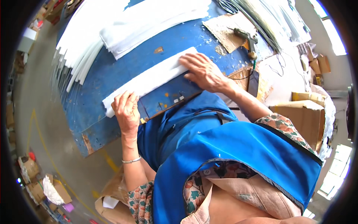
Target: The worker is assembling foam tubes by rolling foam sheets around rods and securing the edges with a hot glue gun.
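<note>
A long white strip of soft cloth (pixel 151 83), folded or rolled narrow, lies along the near part of the blue worktable (pixel 149 54). My left hand (pixel 126 110) is at the strip's left end, its bent fingers closed over the near edge there. At the other end my right hand (pixel 204 71) rests on the strip with fingers stretched out; the fingertips are slightly blurred. Behind the strip lies a stack of wider white cloth pieces (pixel 149 26).
Long white rods or tubes (pixel 80 63) overhang the table's far left. At the right are a glue gun (pixel 247 39) on a cardboard sheet (pixel 220 28), a dark cord and bundled thin rods (pixel 261 26). Cardboard boxes (pixel 302 117) stand at my right.
</note>
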The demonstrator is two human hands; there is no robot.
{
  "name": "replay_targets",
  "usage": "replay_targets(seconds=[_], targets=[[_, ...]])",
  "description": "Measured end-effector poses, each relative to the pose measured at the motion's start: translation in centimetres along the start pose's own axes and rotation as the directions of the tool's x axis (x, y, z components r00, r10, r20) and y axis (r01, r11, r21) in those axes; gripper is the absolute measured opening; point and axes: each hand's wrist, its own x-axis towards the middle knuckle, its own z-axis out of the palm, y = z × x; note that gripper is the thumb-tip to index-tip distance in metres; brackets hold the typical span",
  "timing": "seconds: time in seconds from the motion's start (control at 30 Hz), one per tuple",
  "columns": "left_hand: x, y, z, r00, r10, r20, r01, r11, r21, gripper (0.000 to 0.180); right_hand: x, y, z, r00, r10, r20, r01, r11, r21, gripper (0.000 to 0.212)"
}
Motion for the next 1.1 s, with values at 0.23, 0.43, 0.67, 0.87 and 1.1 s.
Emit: replay_targets(seconds=[0.23,0.43,0.67,0.87,1.1], targets=[[0.0,-0.2,0.1,1.0,0.015,-0.014,-0.015,1.0,-0.016,0.018,-0.6,0.5,-2.2,0.984,0.146,-0.097,-0.161,0.971,-0.174,0.053],[0.2,-0.3,0.1,0.999,0.04,-0.004,-0.04,0.999,0.016,0.019,3.8,-8.0,1.6,0.968,-0.244,0.058,0.229,0.956,0.184,0.059],[-1.7,-1.3,-2.8,0.997,-0.063,-0.05,0.071,0.982,0.174,0.03,4.5,-9.9,3.9,0.956,-0.267,0.123,0.233,0.943,0.238,0.06],[-3.1,-2.8,-3.1,0.984,-0.16,0.077,0.151,0.983,0.102,0.03,4.7,-10.1,3.7,0.948,-0.279,0.151,0.246,0.947,0.205,0.06],[-3.6,-2.8,-3.2,0.988,-0.118,0.097,0.097,0.976,0.196,0.032,5.7,-10.8,2.4,0.955,-0.269,0.128,0.236,0.945,0.227,0.064]])
